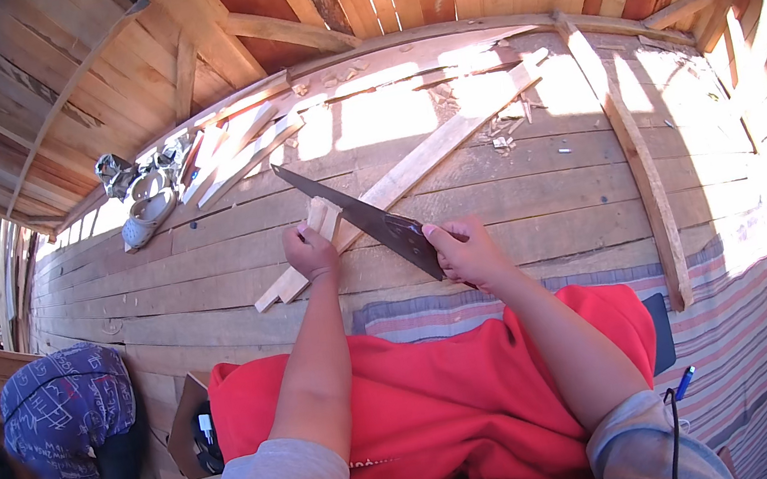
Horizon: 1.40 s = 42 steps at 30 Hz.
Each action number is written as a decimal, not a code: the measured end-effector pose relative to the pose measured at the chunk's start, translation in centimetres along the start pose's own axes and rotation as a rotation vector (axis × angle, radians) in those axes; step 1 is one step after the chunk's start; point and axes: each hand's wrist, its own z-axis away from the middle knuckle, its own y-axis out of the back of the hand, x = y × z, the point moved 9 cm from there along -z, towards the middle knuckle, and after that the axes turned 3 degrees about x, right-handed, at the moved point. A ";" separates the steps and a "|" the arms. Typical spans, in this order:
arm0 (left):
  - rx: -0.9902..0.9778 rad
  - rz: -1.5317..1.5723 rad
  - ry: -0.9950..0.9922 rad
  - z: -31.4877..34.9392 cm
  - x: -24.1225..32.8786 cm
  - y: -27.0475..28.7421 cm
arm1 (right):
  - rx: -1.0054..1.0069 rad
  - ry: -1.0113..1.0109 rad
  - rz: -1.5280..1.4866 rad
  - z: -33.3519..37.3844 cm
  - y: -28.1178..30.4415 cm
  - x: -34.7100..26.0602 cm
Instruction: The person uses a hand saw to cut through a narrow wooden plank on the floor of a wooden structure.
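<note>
My left hand point(310, 252) is closed round a short pale piece of wood point(323, 213), whose upper end sticks out above my fingers. My right hand point(469, 251) grips a hand saw point(383, 224) at its wide near end. The dark blade slants up and left, its narrow tip reaching beyond the piece of wood. Whether the blade touches that piece I cannot tell. Beneath both lies a long pale plank point(462, 135), running diagonally over the floorboards. The saw and my left hand hide part of it. A red cloth point(408, 388) covers my lap.
A long beam point(629, 158) lies to the right, near a striped mat point(742, 352). Clogs point(147, 210) and loose wood strips point(254, 160) are at the far left. Wood scraps point(502, 130) litter the floor. Another person point(69, 419) is at the lower left, beside an open box point(189, 424).
</note>
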 end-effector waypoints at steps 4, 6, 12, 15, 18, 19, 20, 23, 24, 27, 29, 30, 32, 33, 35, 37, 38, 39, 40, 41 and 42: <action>0.002 -0.026 -0.024 0.4 0.6 -0.4 | 0.125 0.187 0.274 -2.0 1.6 1.1; 0.011 -0.009 -0.036 0.4 0.7 -0.3 | 0.221 0.344 0.369 -1.8 2.9 -0.5; -0.018 -0.035 -0.030 0.0 0.1 0.1 | 0.509 0.482 0.498 -1.2 6.0 -4.8; -0.054 -0.058 -0.014 0.2 0.6 -0.7 | 0.629 0.454 0.408 -1.6 10.7 -4.9; -0.105 -0.079 -0.082 0.3 1.6 -1.1 | 0.645 0.423 0.285 -0.9 14.1 -5.5; -0.122 -0.086 -0.123 0.3 2.1 -1.2 | 0.627 0.405 0.254 -0.7 14.7 -5.8; -0.183 -0.090 -0.145 0.3 2.4 -1.6 | 0.598 0.403 0.243 -0.6 14.9 -5.8; -0.373 -0.105 -0.221 0.5 3.8 -2.5 | 0.524 0.370 0.192 0.1 14.5 -5.3; -0.441 -0.109 -0.251 0.8 4.4 -2.6 | 0.507 0.340 0.168 0.6 13.5 -5.2; -0.626 -0.127 -0.373 1.4 6.4 -3.1 | 0.414 0.265 0.037 1.8 10.4 -5.8; -0.731 -0.130 -0.501 2.2 7.5 -3.8 | 0.397 0.272 0.060 1.8 9.9 -5.7; -0.773 -0.133 -0.586 2.6 8.0 -4.0 | 0.415 0.307 0.131 1.4 9.5 -5.8; -0.850 -0.184 -0.655 2.4 8.0 -4.6 | 0.422 0.343 0.190 1.1 9.0 -5.8; -0.891 -0.175 -0.578 2.2 7.9 -4.9 | 0.413 0.332 0.182 1.1 9.0 -5.5; -0.969 -0.157 -0.423 1.6 7.9 -5.4 | 0.393 0.310 0.167 0.8 9.2 -5.0; -1.052 -0.062 -0.248 1.5 8.7 -5.0 | 0.407 0.323 0.182 1.4 9.1 -5.4; -1.091 -0.014 -0.159 1.6 8.7 -5.2 | 0.415 0.329 0.191 1.6 9.1 -5.6; -1.098 -0.032 -0.157 1.2 8.5 -5.3 | 0.412 0.331 0.195 1.6 8.9 -5.6; -1.105 -0.050 -0.155 0.9 8.1 -5.5 | 0.408 0.331 0.200 1.7 8.7 -5.6; -1.112 -0.068 -0.152 0.5 7.7 -5.8 | 0.405 0.332 0.205 1.6 8.6 -5.6; -1.083 -0.086 -0.225 0.2 7.2 -6.4 | 0.403 0.319 0.192 1.5 8.7 -5.4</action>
